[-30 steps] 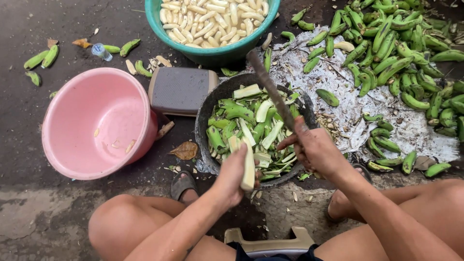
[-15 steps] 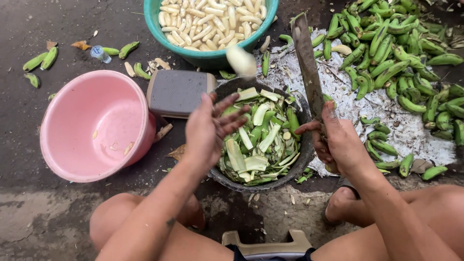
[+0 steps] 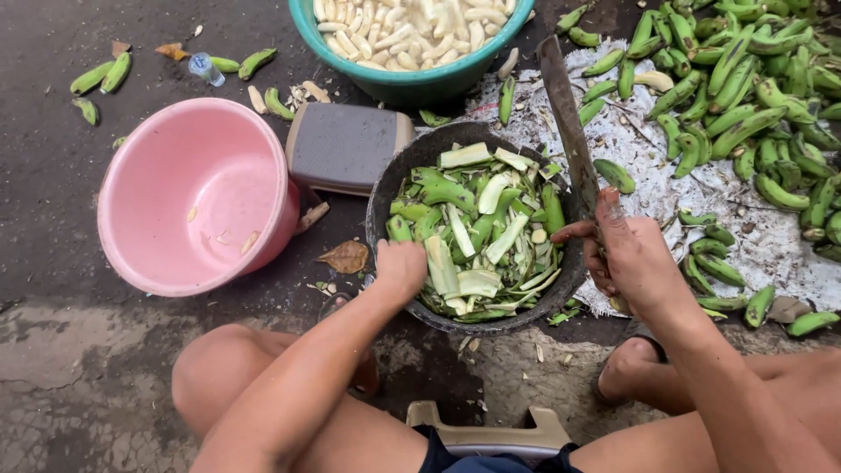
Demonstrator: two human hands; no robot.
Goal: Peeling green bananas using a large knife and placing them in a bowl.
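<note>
Nearest the camera, the bent knees frame a dark round basin [image 3: 385,188] heaped with green peel strips [image 3: 477,228]. The left hand [image 3: 401,267] rests on the basin's near rim, curled over the edge of the peel heap; whether it grips a strip cannot be told. The right hand [image 3: 635,258] is closed around the handle of a long knife [image 3: 568,118], whose blade points away over the basin's right rim. No banana is in either hand, so the work appears to sit between fruits; the next move likely calls for a fresh one from the pile of green bananas [image 3: 745,96] on the pale sheet [image 3: 771,245] to the right. Left of the basin stands a pink tub [image 3: 140,175]. Farthest off, a teal basin [image 3: 412,83] holds peeled white bananas [image 3: 412,22].
</note>
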